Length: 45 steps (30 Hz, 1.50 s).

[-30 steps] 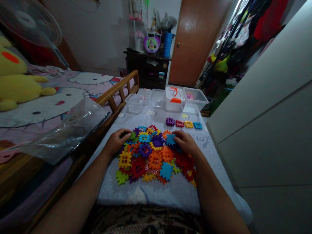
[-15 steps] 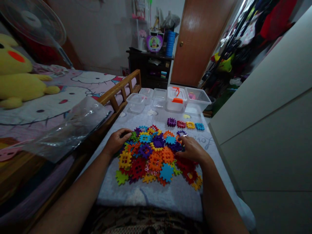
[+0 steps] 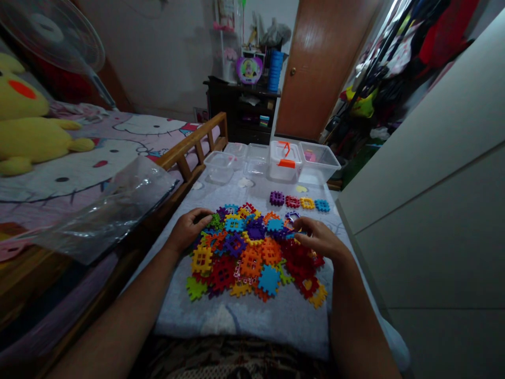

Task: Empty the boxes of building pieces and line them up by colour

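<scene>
A heap of colourful square interlocking plastic pieces lies on a pale cloth-covered table. My left hand rests on the heap's left edge, fingers bent over a green piece, gripping nothing. My right hand is at the heap's upper right edge, and its fingertips pinch a small piece there. Beyond the heap four single pieces lie in a row: purple, red, yellow and blue.
Clear plastic containers stand at the table's far end, next to a lidded box with an orange handle and an open bin. A clear plastic bag lies over the wooden bed rail on the left. A white cabinet borders the right side.
My right hand has slid from the blue piece on top of the heap to its right edge and closed its fingertips on a piece. The left hand has stayed put.
</scene>
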{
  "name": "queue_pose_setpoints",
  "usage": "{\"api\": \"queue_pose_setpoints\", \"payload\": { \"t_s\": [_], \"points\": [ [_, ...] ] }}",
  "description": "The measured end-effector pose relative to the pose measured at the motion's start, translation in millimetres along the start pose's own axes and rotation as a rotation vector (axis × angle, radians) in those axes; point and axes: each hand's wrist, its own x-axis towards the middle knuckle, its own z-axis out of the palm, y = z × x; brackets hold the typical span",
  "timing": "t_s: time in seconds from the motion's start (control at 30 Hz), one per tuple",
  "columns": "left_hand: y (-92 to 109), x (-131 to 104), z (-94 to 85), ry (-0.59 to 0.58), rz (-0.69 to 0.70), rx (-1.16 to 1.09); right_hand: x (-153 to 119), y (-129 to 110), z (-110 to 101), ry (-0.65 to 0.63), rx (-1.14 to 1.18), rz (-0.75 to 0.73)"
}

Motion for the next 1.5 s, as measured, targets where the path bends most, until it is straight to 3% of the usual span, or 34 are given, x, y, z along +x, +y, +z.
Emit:
{"api": "queue_pose_setpoints", "payload": {
  "t_s": [0.13,0.33,0.57,0.7,0.8,0.9,1.07,1.23,1.5],
  "points": [
    [-1,0,0.0,0.007,0.004,-0.006,1,2,-5,0.019,0.114,0.082],
    [-6,2,0.4,-0.005,0.004,0.002,2,17,2,0.239,0.281,0.233],
    [-3,1,-0.1,0.005,0.001,0.001,17,8,19,0.228,0.365,0.09],
    [-1,0,-0.4,0.013,0.005,-0.004,25,1,37,0.287,0.304,0.054],
    [1,0,-0.7,0.009,0.005,-0.003,28,0,46,0.349,0.192,-0.074],
    [2,0,-0.9,0.008,0.005,-0.006,30,2,50,0.326,0.081,-0.156],
    [4,0,-0.6,0.015,0.002,-0.019,31,10,54,0.216,-0.102,-0.148],
    [1,1,0.2,0.006,0.007,-0.022,32,13,56,0.206,-0.24,-0.132],
    [-5,1,0.6,-0.004,0.027,-0.009,42,5,60,0.23,-0.255,-0.194]
  ]
}}
